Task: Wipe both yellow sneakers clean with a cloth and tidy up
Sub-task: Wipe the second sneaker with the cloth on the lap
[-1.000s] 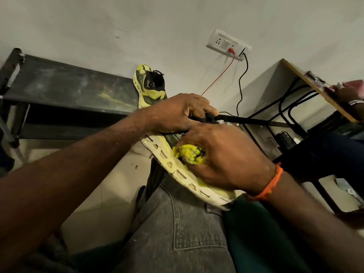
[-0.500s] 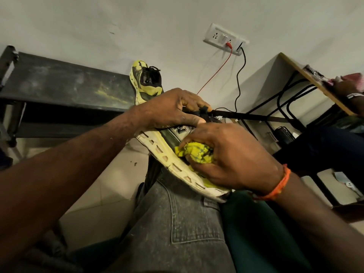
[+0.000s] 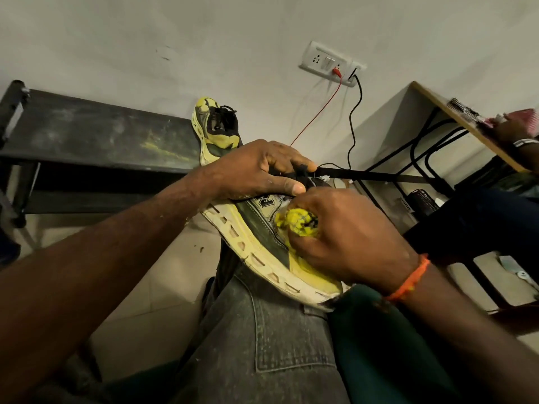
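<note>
While the left hand (image 3: 256, 170) clamps the sneaker (image 3: 262, 243) on the lap, its long axis running ten to four o'clock, the right hand (image 3: 347, 237) balls the cloth (image 3: 297, 221) against its side; the second sneaker (image 3: 214, 132) waits at twelve o'clock on the bench (image 3: 96, 135).

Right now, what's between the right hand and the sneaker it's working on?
Head view: a balled yellow cloth, held in the right hand, pressed against the side of the sneaker. The left hand steadies its upper.
</note>
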